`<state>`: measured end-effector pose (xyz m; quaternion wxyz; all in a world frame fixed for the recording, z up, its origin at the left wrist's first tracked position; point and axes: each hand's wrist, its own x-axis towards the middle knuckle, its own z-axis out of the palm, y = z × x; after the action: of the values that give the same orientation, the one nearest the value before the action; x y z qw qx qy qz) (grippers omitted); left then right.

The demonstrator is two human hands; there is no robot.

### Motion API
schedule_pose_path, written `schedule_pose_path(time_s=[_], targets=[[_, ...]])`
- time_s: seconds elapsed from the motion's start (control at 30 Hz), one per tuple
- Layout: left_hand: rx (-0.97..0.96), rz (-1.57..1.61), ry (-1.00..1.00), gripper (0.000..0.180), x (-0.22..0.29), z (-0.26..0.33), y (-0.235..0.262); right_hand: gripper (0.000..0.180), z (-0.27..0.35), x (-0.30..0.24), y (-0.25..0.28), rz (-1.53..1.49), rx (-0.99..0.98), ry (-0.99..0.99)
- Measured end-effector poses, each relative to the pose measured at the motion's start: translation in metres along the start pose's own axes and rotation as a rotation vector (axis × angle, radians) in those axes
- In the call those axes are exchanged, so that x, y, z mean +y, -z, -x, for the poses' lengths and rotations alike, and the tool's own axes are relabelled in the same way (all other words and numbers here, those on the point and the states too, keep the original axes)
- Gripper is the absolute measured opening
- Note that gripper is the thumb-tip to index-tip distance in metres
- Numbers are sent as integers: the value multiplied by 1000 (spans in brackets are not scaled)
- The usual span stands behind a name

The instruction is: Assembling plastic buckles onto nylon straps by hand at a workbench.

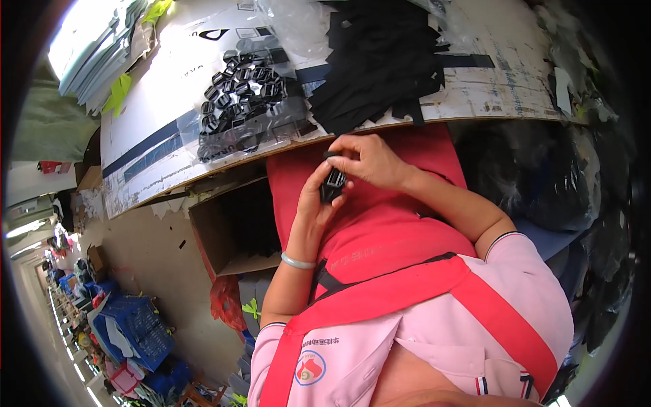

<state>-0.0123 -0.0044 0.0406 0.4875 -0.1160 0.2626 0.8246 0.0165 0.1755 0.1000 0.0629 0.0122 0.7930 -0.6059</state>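
My left hand (317, 195) is closed round a black plastic buckle (335, 179), held in front of the red apron at the table's edge. Against the upper end of that buckle, the fingers of my right hand (371, 161) are pinched together. A small dark piece shows at those fingertips, too little of it to name. On the table beyond lies a heap of black buckles (239, 95) on a clear plastic bag. To its right is a thick pile of black fabric strips (380, 64), some reaching the table's near edge.
The white table (152, 146) has a worn near edge. Below it stands an open cardboard box (234, 261) with dark contents. Black plastic bags (536, 169) bulge at the right. Stacked light cloth (108, 51) lies far left; a blue crate (139, 329) sits on the floor.
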Motion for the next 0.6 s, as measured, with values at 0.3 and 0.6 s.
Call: schedule_pose_path(time_s=[0.3,0.6], targets=[[-144,149,5,30,-11,17,16,10,23,-1,2,-180,34,253],[-13,-205,43,24,-9,23,1,23,38,29,-2,257,56,555]])
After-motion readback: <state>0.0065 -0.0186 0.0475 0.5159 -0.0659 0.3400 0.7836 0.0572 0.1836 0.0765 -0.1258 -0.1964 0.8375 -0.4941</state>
